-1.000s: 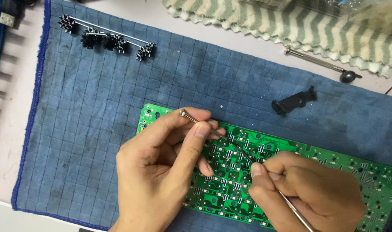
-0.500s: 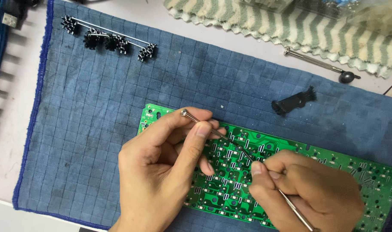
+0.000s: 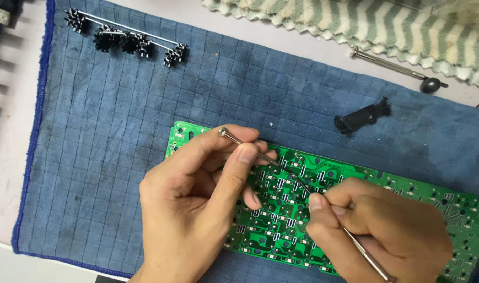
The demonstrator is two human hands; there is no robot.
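Note:
A long green circuit board (image 3: 281, 215) with many small black and white parts lies on a blue checked cloth (image 3: 119, 136). My left hand (image 3: 197, 209) rests on the board's left part and pinches a thin metal tool (image 3: 234, 139) between thumb and forefinger, its rounded end up at the left. My right hand (image 3: 386, 230) sits on the board to the right, gripping a thin metal rod (image 3: 365, 254) that runs down to the lower right. Both tools' tips meet near the board's middle (image 3: 305, 186).
A black bar with several small black toothed pieces (image 3: 126, 39) lies at the cloth's top left. A small black plastic piece (image 3: 362, 118) lies right of centre. A small screwdriver (image 3: 396, 68) lies beside a green-and-cream striped towel (image 3: 365, 23) at the top right.

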